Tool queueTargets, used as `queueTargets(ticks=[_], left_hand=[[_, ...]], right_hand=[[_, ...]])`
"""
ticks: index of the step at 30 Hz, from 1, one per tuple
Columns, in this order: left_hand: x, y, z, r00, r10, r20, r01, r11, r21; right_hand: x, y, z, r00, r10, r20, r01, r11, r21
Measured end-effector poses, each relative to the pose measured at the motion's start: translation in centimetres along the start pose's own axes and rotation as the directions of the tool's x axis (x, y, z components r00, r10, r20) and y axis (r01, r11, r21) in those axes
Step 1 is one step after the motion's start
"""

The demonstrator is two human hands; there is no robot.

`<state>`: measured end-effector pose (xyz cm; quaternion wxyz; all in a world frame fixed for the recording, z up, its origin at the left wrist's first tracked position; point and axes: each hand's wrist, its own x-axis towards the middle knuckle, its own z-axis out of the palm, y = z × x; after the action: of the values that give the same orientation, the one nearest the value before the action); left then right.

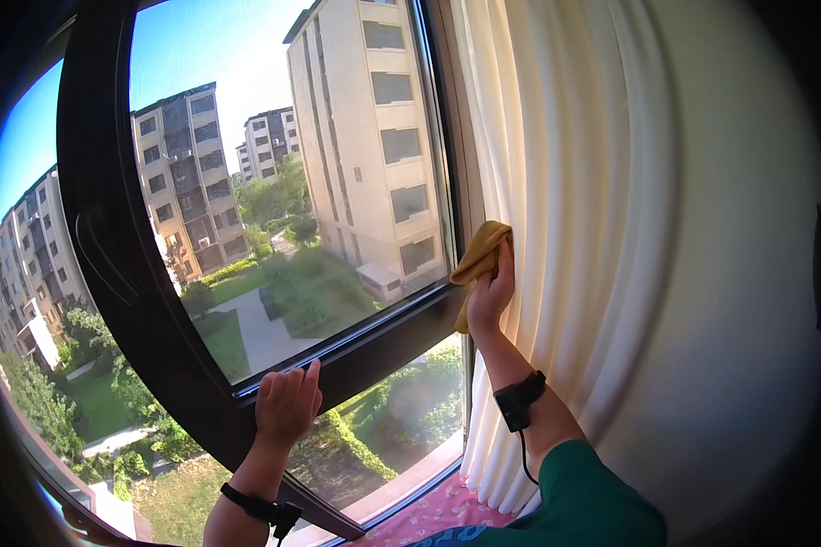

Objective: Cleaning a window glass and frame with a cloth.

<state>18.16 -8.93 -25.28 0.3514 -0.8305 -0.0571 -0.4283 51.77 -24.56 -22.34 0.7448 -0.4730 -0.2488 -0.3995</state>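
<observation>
My right hand [490, 297] grips a folded mustard-yellow cloth [482, 254] at the right side of the dark window frame [390, 345], close to the curtain. Part of the cloth hangs below the palm, along the frame's edge. My left hand [287, 403] rests on the lower frame rail near its left corner, fingers bent and one finger extended towards the glass edge. Nothing shows in it. Above the rail is the upper window pane [356, 205]; a lower pane [410, 403] sits beneath it.
A cream pleated curtain [561, 171] hangs beside the frame, against a pale wall [732, 239]. Pink patterned fabric [431, 509] covers the surface below the window. A dark vertical frame post [102, 205] stands at left. Black straps with small devices and cables are on both forearms.
</observation>
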Motion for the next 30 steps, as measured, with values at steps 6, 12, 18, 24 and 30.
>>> queueTargets(ticks=[6, 12, 18, 24, 30], left_hand=[[0.8, 0.4, 0.0, 0.999, -0.038, -0.012, 0.037, 0.998, -0.060], [0.9, 0.2, -0.5, 0.998, 0.017, -0.064, -0.020, 0.999, -0.049], [0.9, 0.2, -0.5, 0.995, 0.041, -0.090, -0.046, 0.997, -0.055], [-0.2, 0.2, -1.2, 0.993, 0.013, -0.115, -0.019, 0.999, -0.047], [1.0, 0.5, -1.2, 0.995, 0.020, -0.102, -0.024, 0.999, -0.035]], right_hand=[[7.4, 3.3, 6.7, 0.904, -0.303, 0.302, 0.406, 0.830, -0.382], [21.0, -3.0, 13.8, 0.759, -0.572, 0.312, 0.644, 0.731, -0.226], [32.0, -6.3, 18.2, 0.755, -0.593, 0.281, 0.631, 0.773, -0.067], [24.2, -3.9, 15.6, 0.737, -0.597, 0.317, 0.668, 0.715, -0.204], [25.0, -3.6, 14.7, 0.687, -0.644, 0.336, 0.727, 0.609, -0.318]])
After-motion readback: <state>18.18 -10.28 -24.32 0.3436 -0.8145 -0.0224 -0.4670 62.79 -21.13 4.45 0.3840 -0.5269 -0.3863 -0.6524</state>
